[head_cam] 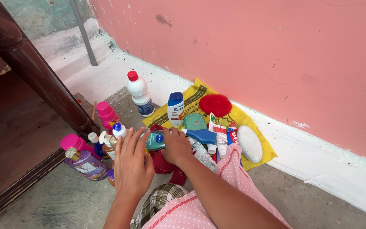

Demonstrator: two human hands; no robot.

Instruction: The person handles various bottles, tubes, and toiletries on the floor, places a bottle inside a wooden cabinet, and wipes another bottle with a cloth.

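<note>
Both hands are working the small teal tin (154,141) near the yellow bag's (257,136) left edge: right hand (176,146) is gripping it, left hand (132,163) is resting open against it. Looks light, hard and slick, so probably best pinched around the rim.

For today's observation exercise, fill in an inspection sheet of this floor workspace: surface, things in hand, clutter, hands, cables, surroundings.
Surface: grey concrete floor; yellow plastic bag spread flat by the wall.
Things in hand: teal round tin, lying on its side between both hands.
Clutter: white bottle with red cap, purple bottle, pink bottles, red scrubber, white soap bar, tubes, red cloth.
Hands: left hand open, fingers touching the tin; right hand resting against the tin and cloth.
Cables: nothing seen.
Surroundings: pink wall, dark wooden rail.
</note>
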